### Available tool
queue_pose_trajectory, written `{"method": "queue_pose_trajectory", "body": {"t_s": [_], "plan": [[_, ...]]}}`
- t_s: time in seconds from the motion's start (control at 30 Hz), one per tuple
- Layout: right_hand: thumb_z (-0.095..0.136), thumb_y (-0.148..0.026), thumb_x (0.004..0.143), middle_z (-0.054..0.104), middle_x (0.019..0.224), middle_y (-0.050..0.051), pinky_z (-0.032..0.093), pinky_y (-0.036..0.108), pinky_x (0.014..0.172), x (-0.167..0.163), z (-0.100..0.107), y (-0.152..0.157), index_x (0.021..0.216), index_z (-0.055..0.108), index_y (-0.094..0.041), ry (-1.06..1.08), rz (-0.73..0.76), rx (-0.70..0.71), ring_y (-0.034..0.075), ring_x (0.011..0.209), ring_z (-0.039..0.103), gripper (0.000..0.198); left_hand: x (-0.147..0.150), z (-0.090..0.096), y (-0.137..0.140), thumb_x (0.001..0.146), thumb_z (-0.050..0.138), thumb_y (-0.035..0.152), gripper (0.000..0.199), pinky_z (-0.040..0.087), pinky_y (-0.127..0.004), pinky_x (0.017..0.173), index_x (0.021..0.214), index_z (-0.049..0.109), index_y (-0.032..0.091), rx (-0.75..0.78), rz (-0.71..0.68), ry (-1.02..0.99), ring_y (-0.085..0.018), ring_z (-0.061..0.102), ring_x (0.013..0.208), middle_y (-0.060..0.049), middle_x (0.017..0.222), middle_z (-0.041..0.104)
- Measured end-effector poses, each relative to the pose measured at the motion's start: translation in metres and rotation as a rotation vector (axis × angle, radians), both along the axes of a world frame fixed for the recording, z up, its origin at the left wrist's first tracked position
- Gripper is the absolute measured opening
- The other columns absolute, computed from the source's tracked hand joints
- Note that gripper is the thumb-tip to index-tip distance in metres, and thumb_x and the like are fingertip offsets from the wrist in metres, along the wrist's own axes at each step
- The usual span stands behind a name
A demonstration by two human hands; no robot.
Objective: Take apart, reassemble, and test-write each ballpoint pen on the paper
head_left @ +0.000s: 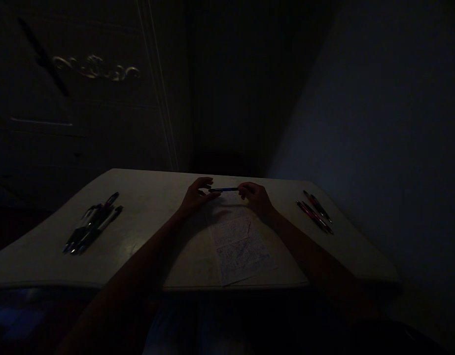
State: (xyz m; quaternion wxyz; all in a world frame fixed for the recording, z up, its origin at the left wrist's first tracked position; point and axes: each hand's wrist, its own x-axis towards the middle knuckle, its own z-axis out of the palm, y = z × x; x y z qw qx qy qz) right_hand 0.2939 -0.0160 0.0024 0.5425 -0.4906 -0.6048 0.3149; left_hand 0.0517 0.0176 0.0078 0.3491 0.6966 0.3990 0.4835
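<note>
Dim light falls on a pale table (146, 261) bearing a scribbled paper (244, 256). At the paper's far end, the right hand (256, 198) grips one end of a pen (226, 189). The left hand (195, 196) stands at the pen's other end, thumb and fingers parted; contact there cannot be confirmed in this gloom. Left of the paper lies a pile of pens (90, 227); right of it, several loose pens (311, 214).

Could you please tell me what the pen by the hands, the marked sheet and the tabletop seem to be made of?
Pen: probably smooth plastic, by its slim blue barrel, though dimness leaves this open.
Marked sheet: apparently matte paper, thin, glare-free, densely marked.
Tabletop: smooth, faintly glossy where light glints; laminate or painted wood, I cannot tell.
</note>
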Motion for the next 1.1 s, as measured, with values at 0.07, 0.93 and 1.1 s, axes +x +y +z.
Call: {"method": "queue_pose_trajectory", "body": {"t_s": [0.07,0.93,1.1], "plan": [[0.071,-0.049,0.076,0.066,0.07,0.003,0.049,0.03,0.062,0.0,-0.0005,0.0005,0.082,0.07,-0.017,0.0,-0.002,0.008,0.015,0.061,0.057,0.032,0.0001,0.0,-0.0009,0.071,0.076,0.06,0.048,0.053,-0.035,0.069,0.096,0.069,0.019,-0.034,0.041,0.044,-0.023,0.066,0.082,-0.008,0.093,0.072],[0.069,-0.051,0.079,0.066,0.071,0.003,0.05,0.03,0.063,-0.0014,-0.0028,-0.0001,0.082,0.069,-0.018,-0.026,-0.028,0.029,0.015,0.062,0.058,0.034,-0.005,-0.0032,0.0048,0.073,0.075,0.046,0.029,0.053,-0.036,0.075,0.085,0.073,0.02,-0.016,-0.073,0.079,-0.025,0.069,0.082,-0.008,0.087,0.075],[0.067,-0.052,0.08,0.066,0.069,0.003,0.05,0.03,0.062,-0.002,-0.0037,0.0008,0.081,0.07,-0.018,-0.04,-0.039,0.037,0.015,0.061,0.058,0.034,-0.0038,-0.0048,0.0051,0.067,0.082,0.038,0.045,0.055,-0.037,0.074,0.107,0.068,0.024,-0.008,-0.066,0.029,-0.026,0.07,0.092,-0.008,0.107,0.074]]}}
